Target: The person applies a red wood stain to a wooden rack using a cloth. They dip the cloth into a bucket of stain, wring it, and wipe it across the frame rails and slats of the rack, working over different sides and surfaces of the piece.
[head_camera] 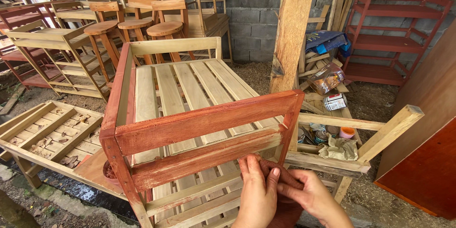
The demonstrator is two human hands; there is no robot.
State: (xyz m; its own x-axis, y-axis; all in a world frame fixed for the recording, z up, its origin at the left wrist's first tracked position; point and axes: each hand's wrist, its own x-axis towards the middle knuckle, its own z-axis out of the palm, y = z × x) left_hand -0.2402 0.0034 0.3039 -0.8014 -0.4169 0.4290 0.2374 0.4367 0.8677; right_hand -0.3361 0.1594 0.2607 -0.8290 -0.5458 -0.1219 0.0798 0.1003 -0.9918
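Note:
A wooden slatted rack (190, 90) lies on its side in front of me, its near frame bars stained reddish brown and the slats still pale. My left hand (256, 192) and my right hand (311, 194) meet just below the lower stained bar. Both grip a dark reddish-brown cloth (280, 173) bunched between the fingers, close to the rack's right post.
A pale wooden frame (389, 130) at the right holds small tins, an orange cup (346, 132) and crumpled rags. Another slatted shelf (47, 130) lies at the left. Stools (164, 28) and racks stand behind, a thick wooden post (292, 28) rises at centre right, and red shelving (394, 33) stands far right.

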